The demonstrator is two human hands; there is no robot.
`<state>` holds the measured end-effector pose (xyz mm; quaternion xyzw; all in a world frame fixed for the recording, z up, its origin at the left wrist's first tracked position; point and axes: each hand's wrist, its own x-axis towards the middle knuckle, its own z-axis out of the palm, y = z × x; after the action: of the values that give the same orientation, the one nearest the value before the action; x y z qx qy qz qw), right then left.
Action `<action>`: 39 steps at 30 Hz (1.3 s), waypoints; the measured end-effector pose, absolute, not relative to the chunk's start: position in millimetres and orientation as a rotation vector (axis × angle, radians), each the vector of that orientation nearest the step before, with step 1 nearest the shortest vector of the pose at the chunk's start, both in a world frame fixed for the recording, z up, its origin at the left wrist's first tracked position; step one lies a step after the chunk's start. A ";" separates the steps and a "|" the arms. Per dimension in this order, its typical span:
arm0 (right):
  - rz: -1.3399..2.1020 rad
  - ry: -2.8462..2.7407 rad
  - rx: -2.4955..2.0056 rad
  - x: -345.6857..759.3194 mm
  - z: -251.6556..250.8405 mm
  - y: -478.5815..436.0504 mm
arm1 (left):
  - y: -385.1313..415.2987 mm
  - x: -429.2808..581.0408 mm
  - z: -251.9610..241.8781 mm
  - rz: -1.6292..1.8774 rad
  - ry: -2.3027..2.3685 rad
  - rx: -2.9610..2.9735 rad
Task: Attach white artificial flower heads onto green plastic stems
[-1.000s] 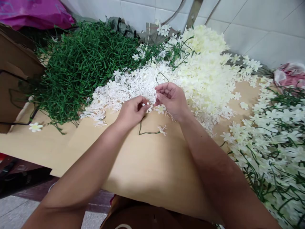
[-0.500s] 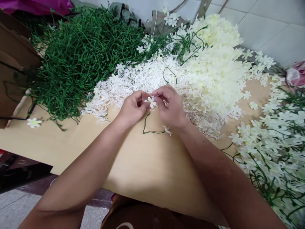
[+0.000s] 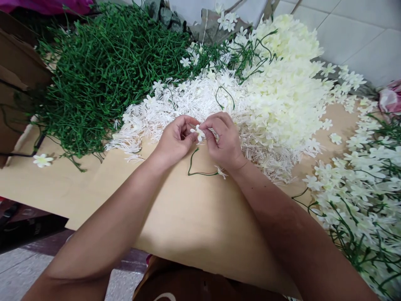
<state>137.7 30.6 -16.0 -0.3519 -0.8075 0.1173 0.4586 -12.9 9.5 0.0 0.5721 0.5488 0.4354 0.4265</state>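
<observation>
Between my two hands, over the near edge of the white pile, is a small white artificial flower (image 3: 198, 133) with a pale yellow centre. My left hand (image 3: 178, 136) pinches it between thumb and fingertips. My right hand (image 3: 223, 138) is closed at the flower's other side, thumb and forefinger pressed together close to its petals; what lies within that pinch is too small to make out. Just below the hands, a bent green stem (image 3: 200, 172) with a white tip (image 3: 222, 172) lies on the brown board (image 3: 188, 209).
Green stems (image 3: 119, 75) are heaped at the left, white stamens (image 3: 184, 102) in the middle, pale petals (image 3: 288, 83) behind right. Stemmed white flowers (image 3: 363, 188) cover the right side. A loose flower (image 3: 43, 160) lies left, near a cardboard box (image 3: 21, 83).
The flower has turned and tilted slightly between my fingers. My right fingers have closed in a little at its side; my left hand has hardly moved.
</observation>
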 end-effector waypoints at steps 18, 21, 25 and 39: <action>0.148 -2.046 -0.744 139.7 -21.9 35.1 | 11.5 -19.6 -5.1 1.156 1.300 1.442; 0.096 -2.066 -0.736 139.7 -22.1 35.3 | 11.0 -20.1 -3.9 1.156 1.305 1.456; 0.042 -2.106 -0.706 137.7 -23.1 34.1 | 11.2 -21.3 -4.5 1.154 1.308 1.466; 0.663 -1.895 -0.887 135.4 -20.1 29.6 | 10.4 -21.1 -2.3 1.111 1.317 1.519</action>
<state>135.4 29.6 -20.1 -0.3598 -0.7685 0.2687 0.4559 -21.1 10.4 -2.3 0.6030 0.5230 0.4414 0.4099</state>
